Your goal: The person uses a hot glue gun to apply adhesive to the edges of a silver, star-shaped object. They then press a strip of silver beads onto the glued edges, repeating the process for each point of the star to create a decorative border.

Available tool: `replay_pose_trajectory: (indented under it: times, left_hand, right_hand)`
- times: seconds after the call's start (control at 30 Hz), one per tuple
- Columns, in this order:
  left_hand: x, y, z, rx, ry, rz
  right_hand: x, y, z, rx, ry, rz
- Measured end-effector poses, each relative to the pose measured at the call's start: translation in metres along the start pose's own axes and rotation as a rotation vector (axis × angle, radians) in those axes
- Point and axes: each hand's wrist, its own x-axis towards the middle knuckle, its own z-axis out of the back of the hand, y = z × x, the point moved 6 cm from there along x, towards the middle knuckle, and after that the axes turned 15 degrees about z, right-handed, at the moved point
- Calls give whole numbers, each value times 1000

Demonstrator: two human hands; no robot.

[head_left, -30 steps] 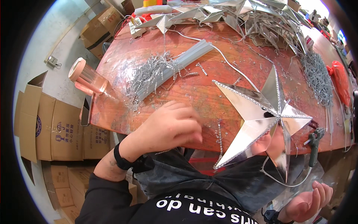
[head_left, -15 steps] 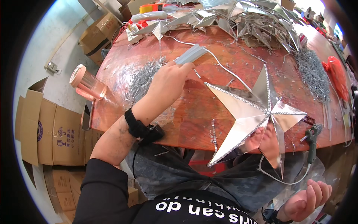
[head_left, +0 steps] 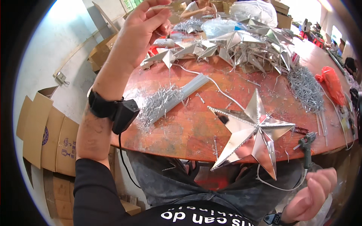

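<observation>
My left hand (head_left: 149, 28) is raised above the table's far left side, fingers bent together; a thin glint shows by the fingertips, too small to name. Below it, a bundle of translucent sticks (head_left: 193, 86) lies under a heap of silver bead-chain strands (head_left: 160, 100). At the table's front edge rests a large mirrored silver star (head_left: 241, 132), its ridges lined with silver beads, two points overhanging my lap. My right hand (head_left: 313, 194), slightly blurred, hovers palm up at the lower right, fingers loosely curled and apart, nothing seen in it. A green glue gun (head_left: 307, 148) stands just beyond it.
More silver stars (head_left: 241, 47) are piled at the back. A heap of silver strands (head_left: 306, 88) and a red plastic bag (head_left: 332, 84) lie to the right. A white cord (head_left: 222, 88) crosses the table. Cardboard boxes (head_left: 52, 132) stand left. Another person (head_left: 200, 8) sits opposite.
My left hand has left the translucent sticks and risen up and away to the left. The sticks now lie among the strands. My right hand has shifted slightly upward. The view has tilted up.
</observation>
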Motion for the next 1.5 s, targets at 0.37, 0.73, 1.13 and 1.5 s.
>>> replay_pose_trajectory:
  times: [0.37,0.73,1.13,1.5]
  left_hand:
    - [-119,-42,-160,449,622,-219]
    - [-116,17,-185,647,817,-110]
    - [-130,43,-223,263,1181,97]
    - [-150,59,-243,-84,1174,696]
  right_hand:
    - [55,14,-83,1551,-317,-808]
    - [-34,6,-22,1070,-140,-1265]
    - [-27,-10,-24,941,24,-1016]
    - [-5,-18,-25,443,185,-679]
